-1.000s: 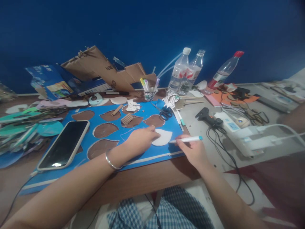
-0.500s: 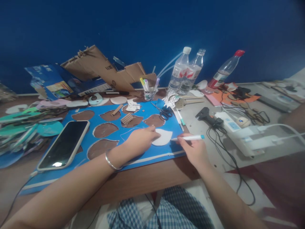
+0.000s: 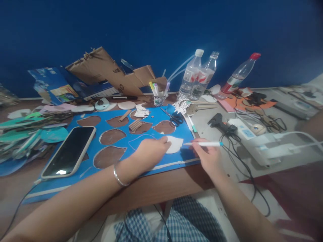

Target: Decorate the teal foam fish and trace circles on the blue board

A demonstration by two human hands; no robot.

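A white leaf-shaped piece (image 3: 175, 145) lies over the blue sheet (image 3: 148, 161), its left end between the fingers of my left hand (image 3: 152, 151). My right hand (image 3: 208, 155) pinches a white marker with a blue end (image 3: 209, 144). The marker's tip points left, just right of the white piece, with a small gap between them. Several leaf-shaped holes in the sheet show brown beneath. Left of my left hand, a curved outline (image 3: 136, 140) is drawn on the sheet.
A phone (image 3: 69, 153) lies at the left, beside stacked green cut-outs (image 3: 22, 136). Behind are cardboard (image 3: 101, 69), a pen cup (image 3: 159, 100), scissors (image 3: 175, 119) and bottles (image 3: 188, 77). A power strip (image 3: 248, 139) with cables is at the right.
The marker and my right hand have shifted slightly right, away from the white piece. My left hand and the piece have moved slightly right too, and the drawn outline shows more.
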